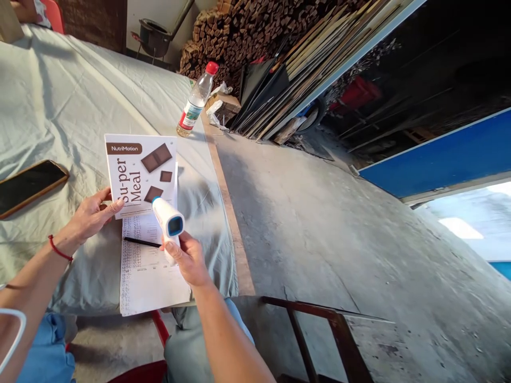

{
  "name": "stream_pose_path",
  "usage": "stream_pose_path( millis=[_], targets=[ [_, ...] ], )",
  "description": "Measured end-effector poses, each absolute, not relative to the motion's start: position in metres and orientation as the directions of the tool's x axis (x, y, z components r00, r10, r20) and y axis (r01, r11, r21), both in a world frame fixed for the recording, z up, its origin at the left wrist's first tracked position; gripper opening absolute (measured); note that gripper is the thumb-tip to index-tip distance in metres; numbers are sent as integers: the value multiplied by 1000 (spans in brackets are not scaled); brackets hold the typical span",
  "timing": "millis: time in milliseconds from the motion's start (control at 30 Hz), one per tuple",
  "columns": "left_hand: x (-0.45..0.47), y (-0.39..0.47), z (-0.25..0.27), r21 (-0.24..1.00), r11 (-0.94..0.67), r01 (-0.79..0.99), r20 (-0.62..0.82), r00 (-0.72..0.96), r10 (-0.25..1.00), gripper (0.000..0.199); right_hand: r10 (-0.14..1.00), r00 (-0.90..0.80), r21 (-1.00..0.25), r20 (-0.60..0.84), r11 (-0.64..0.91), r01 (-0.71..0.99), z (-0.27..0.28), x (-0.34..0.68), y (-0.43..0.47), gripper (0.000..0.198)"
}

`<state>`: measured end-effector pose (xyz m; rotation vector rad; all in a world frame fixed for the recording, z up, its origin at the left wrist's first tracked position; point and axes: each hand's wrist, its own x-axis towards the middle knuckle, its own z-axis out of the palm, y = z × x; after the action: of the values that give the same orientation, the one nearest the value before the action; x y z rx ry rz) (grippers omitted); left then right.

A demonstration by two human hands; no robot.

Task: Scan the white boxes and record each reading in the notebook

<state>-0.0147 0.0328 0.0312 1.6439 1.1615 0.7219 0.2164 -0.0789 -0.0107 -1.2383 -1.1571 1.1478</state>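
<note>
My right hand [189, 258] is wrapped round the grip of a white infrared thermometer [163, 213] with a blue-rimmed screen facing me. Its nose points at the front of a white NutriMotion box [139, 165] printed with chocolate pieces. With thumb in front and fingers behind, my left hand [94, 213] grips that box by its lower left edge and keeps it upright. Beneath both lies an open notebook [149, 290] with writing on its pages. A black pen [140, 242] rests across it, one end hidden near my right hand.
A dark-screened phone [32, 186] lies on the cloth-covered table [80, 111] to the left. Near the table's far right edge stands a red-capped bottle [195, 101]. Stacked firewood [239, 42] and leaning boards [311, 69] are beyond. A dark wooden frame [315, 330] stands at lower right.
</note>
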Motion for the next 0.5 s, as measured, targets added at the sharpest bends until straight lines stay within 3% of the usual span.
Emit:
stream_pose_path(
  millis=[167, 500],
  targets=[
    [-16, 30, 30, 913, -124, 389, -43, 394, 918, 66, 993, 74, -971, -92, -73, -229, -8, 199, -63, 49],
    [-14, 31, 27, 906, -135, 401, -30, 378, 925, 63, 989, 98, -936, -107, -67, -345, -11, 185, -55, 50]
  ],
)
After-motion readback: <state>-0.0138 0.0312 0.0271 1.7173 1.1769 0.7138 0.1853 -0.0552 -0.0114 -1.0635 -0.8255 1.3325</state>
